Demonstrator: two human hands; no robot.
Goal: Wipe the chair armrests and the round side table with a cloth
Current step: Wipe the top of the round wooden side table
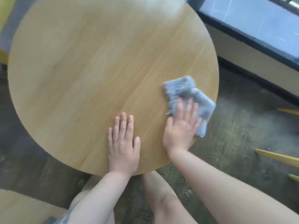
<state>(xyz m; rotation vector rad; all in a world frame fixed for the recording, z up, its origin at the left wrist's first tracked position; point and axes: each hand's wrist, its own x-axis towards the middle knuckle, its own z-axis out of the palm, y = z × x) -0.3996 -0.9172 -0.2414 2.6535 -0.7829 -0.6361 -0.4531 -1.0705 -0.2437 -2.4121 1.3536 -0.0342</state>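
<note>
The round side table has a light wood top and fills most of the view. A grey-blue cloth lies crumpled near the table's right edge, partly hanging over it. My right hand presses flat on the cloth's near part with fingers spread. My left hand rests flat on the bare tabletop near the front edge, fingers together, holding nothing. The cloth and right hand are blurred. No armrest is clearly in view.
A dark sill or ledge runs along the upper right above a pale wall. Yellow wooden legs stick in from the right over the dark floor. A yellow and grey seat shows at the upper left. My bare knee is below the table.
</note>
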